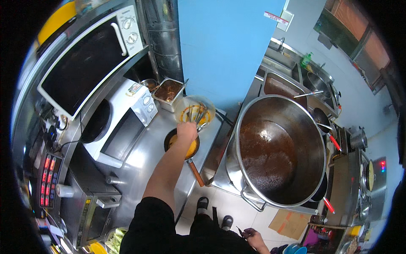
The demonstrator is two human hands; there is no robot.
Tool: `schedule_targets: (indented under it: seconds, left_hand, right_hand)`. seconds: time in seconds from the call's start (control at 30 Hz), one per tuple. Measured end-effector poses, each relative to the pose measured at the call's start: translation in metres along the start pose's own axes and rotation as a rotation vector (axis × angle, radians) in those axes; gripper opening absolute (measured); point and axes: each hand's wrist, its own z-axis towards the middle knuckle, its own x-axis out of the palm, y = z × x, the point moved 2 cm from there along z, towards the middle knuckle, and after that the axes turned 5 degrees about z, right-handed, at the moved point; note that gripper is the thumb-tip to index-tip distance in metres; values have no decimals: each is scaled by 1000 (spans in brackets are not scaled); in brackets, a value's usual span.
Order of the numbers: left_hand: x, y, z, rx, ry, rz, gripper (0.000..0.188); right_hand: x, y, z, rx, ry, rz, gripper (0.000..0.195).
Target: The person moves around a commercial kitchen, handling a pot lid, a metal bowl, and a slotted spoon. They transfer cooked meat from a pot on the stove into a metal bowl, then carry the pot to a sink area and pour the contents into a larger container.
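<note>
My left hand (187,131) is closed on a wire whisk (197,115), whose wires rest inside a clear round bowl (208,101) streaked with orange-yellow sauce. Just below that bowl, partly covered by my hand and forearm, a small frying pan (166,143) holds a yellow liquid. Its wooden handle (196,173) points toward me past the counter edge. Beside my fingers shows a shiny metal piece, perhaps a spoon (201,127). My right hand (252,238) is low by my body, with a dark pointed thing (240,231) at its fingertips; its grip is unclear.
A large steel stockpot (282,152) of brown liquid stands right of the steel counter (139,152). A steel pan (168,92) of dark sauce sits behind the bowl. Microwaves (85,63) line the left. A blue panel (225,47) rises behind; cardboard (290,222) lies on the floor.
</note>
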Motion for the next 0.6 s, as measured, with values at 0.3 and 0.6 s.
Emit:
schedule_targets:
  seconds: [0.3,0.6]
  left_hand:
    - [-58,46,14,-132,-201,-430,27]
    - [-39,79,-104,-113,-413,-1476,17]
  right_hand:
    - [1,62,-2,21,-103,-37,30]
    - [-7,49,-5,-106,-84,-86,35]
